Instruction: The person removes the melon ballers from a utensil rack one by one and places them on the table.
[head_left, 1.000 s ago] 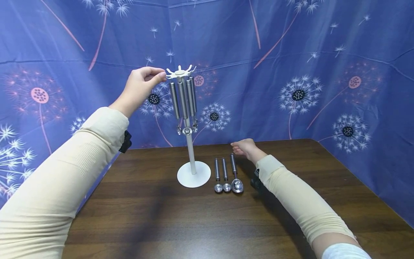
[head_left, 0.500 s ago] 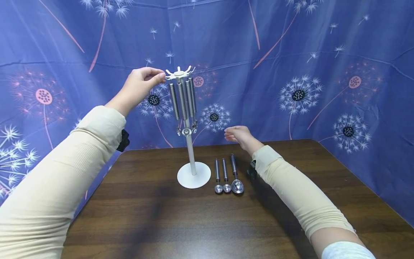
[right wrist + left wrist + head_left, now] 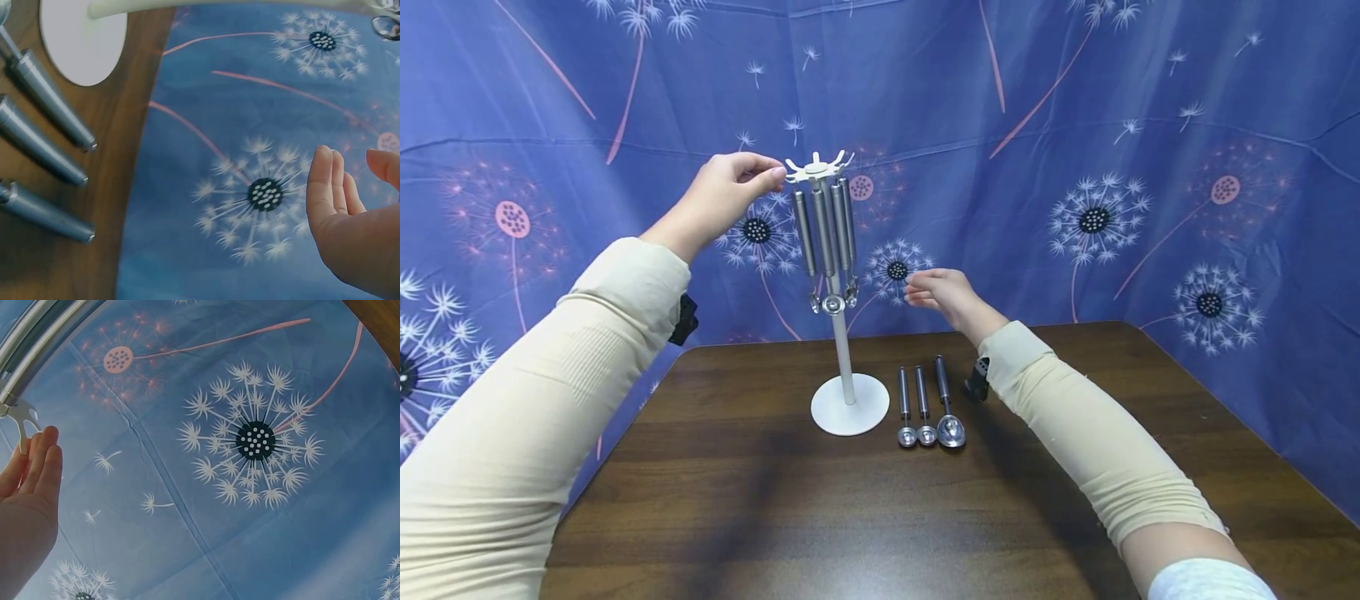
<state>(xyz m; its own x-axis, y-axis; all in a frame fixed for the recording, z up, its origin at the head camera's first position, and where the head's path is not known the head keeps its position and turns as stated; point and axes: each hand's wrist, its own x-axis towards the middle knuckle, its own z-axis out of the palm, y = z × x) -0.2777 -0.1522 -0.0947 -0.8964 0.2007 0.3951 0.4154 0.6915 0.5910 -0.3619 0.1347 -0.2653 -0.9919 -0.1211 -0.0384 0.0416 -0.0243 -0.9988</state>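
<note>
My left hand (image 3: 733,187) pinches one hook of a white hook stand (image 3: 842,354) at its top left. In the left wrist view, the fingertips meet at that curved hook (image 3: 22,420). Several scoops with steel handles (image 3: 823,233) hang from the stand's hooks, bowls downward. To the right of the stand, my right hand (image 3: 951,293) is in the air with its fingers extended and holds nothing. In the right wrist view, a gap shows between thumb and fingers (image 3: 320,181). Below it on the table lie two small round scoops (image 3: 927,435) and a larger oval scoop (image 3: 951,431).
The stand's round white base (image 3: 831,417) rests on a brown wooden table (image 3: 850,517). Behind the table's far edge hangs a blue cloth (image 3: 1000,208) printed with dandelions.
My right hand has risen from beside the lying scoops and moved left toward the stand, its fingers extended. My left hand stays at the hook.
</note>
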